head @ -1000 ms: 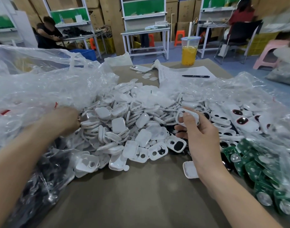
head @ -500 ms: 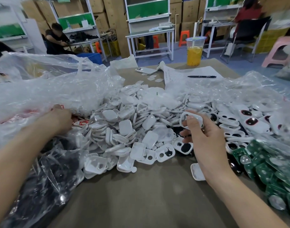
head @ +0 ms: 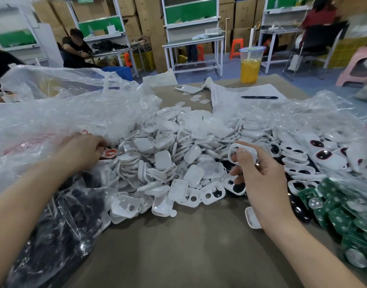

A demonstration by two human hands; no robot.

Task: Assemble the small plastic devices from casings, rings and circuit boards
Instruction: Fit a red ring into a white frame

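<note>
A big heap of white plastic casings (head: 168, 163) covers the middle of the brown table (head: 189, 246). My right hand (head: 259, 177) holds a white ring (head: 243, 151) up in front of the heap, thumb through its opening. My left hand (head: 85, 150) reaches under the clear plastic bag (head: 64, 113) at the left, its fingertips pinching a white piece with a red ring (head: 110, 153). Green circuit boards (head: 344, 215) lie in a bag at the right. One white casing (head: 252, 220) lies on the table just under my right wrist.
A bag of black parts (head: 53, 225) sits at the near left. At the far side of the table stand a cup of orange drink (head: 250, 65), a phone (head: 187, 89), and a sheet of paper with a pen (head: 259, 97). People work at benches behind.
My left hand has moved further in under the plastic bag and now has the red-ringed piece at its fingertips. My right hand keeps holding the white ring in about the same place.
</note>
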